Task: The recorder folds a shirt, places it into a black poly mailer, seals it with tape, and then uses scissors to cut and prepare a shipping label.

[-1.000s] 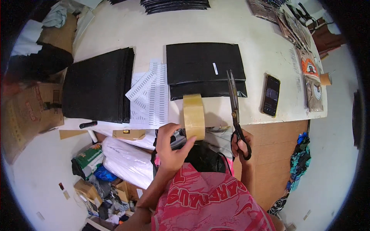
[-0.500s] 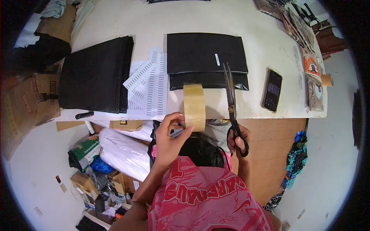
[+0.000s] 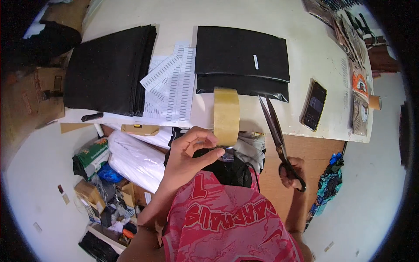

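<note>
A wide roll of tan packing tape [image 3: 227, 116] stands at the table's front edge, partly in front of a flat black pouch [image 3: 242, 54]. My left hand [image 3: 192, 150] is curled at the roll's lower left side, thumb and index finger on the tape; a shiny clear strip shows just beyond the thumb. In my right hand [image 3: 292, 174] are long black-handled scissors [image 3: 276, 135], their blades slightly apart and pointing away from me toward the pouch's front edge. The pouch has a small white label [image 3: 256, 62] on top.
Left of the pouch lie printed label sheets [image 3: 174, 87] and a stack of black pouches [image 3: 107, 72]. A phone [image 3: 314, 105] rests at the right, with plastic-wrapped packages [image 3: 360, 109] beyond. Below the table are a white plastic-wrapped roll [image 3: 133, 155] and cardboard boxes [image 3: 89, 194].
The scissors have swung right and drawn back toward me, away from the pouch. My left thumb has slid slightly along by the tape roll. The whole view has shifted a little.
</note>
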`<state>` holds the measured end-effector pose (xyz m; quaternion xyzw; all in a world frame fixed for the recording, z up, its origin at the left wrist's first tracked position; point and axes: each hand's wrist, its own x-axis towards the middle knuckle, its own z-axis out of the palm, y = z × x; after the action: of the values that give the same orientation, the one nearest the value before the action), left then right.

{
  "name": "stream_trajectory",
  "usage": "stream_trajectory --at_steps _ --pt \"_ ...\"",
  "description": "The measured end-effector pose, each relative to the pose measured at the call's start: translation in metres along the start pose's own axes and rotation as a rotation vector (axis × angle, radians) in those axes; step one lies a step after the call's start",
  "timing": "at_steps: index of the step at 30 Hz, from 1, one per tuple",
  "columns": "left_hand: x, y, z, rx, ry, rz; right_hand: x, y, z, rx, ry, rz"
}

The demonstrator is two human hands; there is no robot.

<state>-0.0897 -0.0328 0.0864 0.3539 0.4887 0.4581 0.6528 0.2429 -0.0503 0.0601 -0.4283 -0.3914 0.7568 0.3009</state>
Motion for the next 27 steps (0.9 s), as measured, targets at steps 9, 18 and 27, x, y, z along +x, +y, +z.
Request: stream_trajectory --at_steps 9,18,27 --pt "0.002 0.0 0.0 0.194 -0.041 -0.028 0.013 -0.067 -0.049 -0.266 -0.433 0.262" --pt "0.002 0.004 -0.003 0.133 -0.06 -0.089 0.055 -0.102 -0.062 -0.439 -0.596 0.406" --pt "0.005 0.005 -0.002 0.192 -0.08 -0.109 0.083 -0.1 -0.066 -0.518 -0.664 0.309"
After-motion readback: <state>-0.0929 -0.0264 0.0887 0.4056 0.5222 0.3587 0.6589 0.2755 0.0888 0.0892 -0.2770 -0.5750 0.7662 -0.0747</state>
